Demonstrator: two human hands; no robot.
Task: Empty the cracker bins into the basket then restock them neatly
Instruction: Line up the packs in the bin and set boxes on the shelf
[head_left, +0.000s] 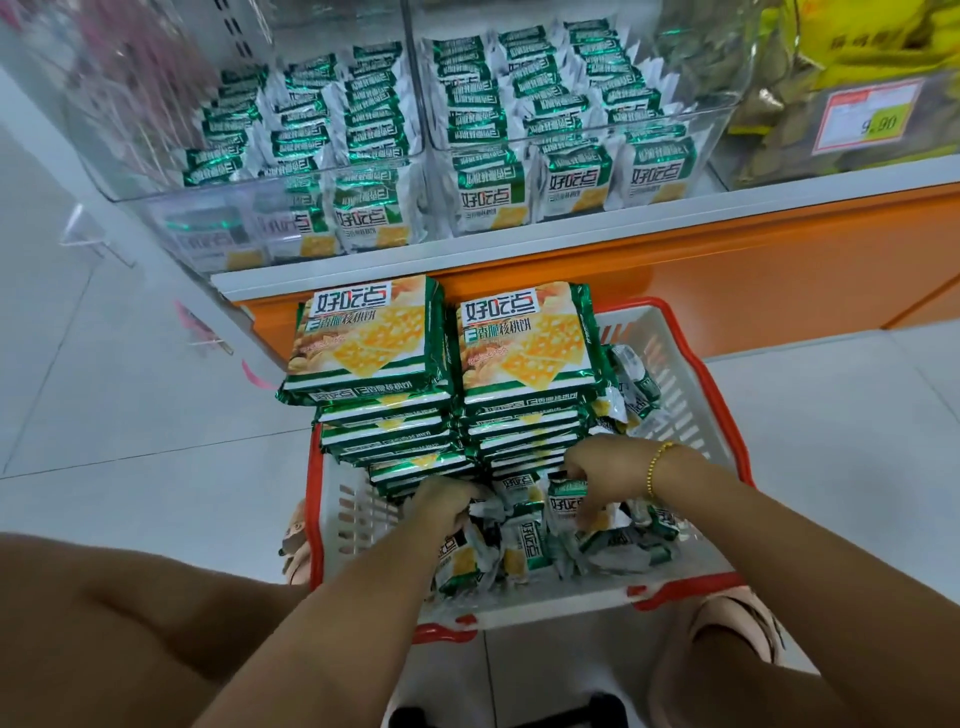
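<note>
The basket (675, 395) sits on the pale tiled floor (130, 389), its far rim close under the orange base (727, 270) of the shelf (571, 228). Open floor runs to its left and right. The person's legs and feet crowd its near corners.

In the basket's far half, two stacks of large cracker packs stand side by side, the left stack (363, 338) just touching the right stack (527, 343), both rising above the rim. The near half holds a loose heap of small packets (524, 540).

The left hand (441, 506) is sunk in that heap with its fingers curled down; whether it holds anything I cannot tell. The right hand (605, 475), a bracelet (655, 467) on its wrist, pinches one upright packet (566, 501).

On the shelf, the left bin (218, 234) and the right bin (719, 150), both clear, stand against each other, each filled with neat rows of small packets.
</note>
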